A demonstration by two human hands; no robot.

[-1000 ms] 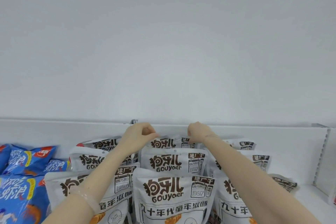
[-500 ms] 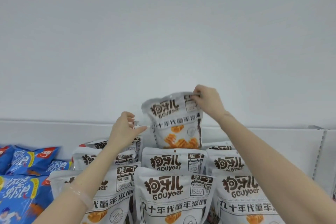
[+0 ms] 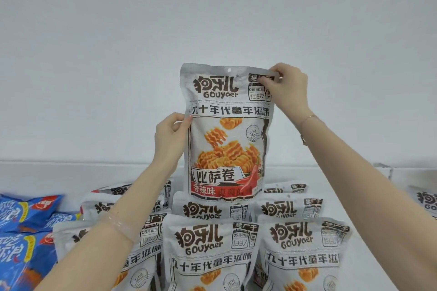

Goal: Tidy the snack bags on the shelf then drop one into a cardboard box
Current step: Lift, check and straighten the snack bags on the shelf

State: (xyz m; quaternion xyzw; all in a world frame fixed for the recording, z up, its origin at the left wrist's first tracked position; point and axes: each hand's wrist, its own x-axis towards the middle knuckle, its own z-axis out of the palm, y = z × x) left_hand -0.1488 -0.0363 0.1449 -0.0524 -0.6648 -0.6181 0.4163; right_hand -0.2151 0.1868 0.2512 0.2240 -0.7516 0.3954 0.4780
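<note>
The person holds one white Gouyaer snack bag (image 3: 228, 132) up above the rows of bags (image 3: 210, 250) on the shelf (image 3: 378, 243) — right hand (image 3: 289, 88) pinching its top corner, left hand (image 3: 171, 137) pinching its side. It looks picked for dropping. Next, carry it to the cardboard box — not in sight.

Bright, even light — soft, barely a shadow anywhere. The white wall (image 3: 212, 19) looks washed pale; edges bow with wide-angle distortion — everything slightly soft, no glare.
</note>
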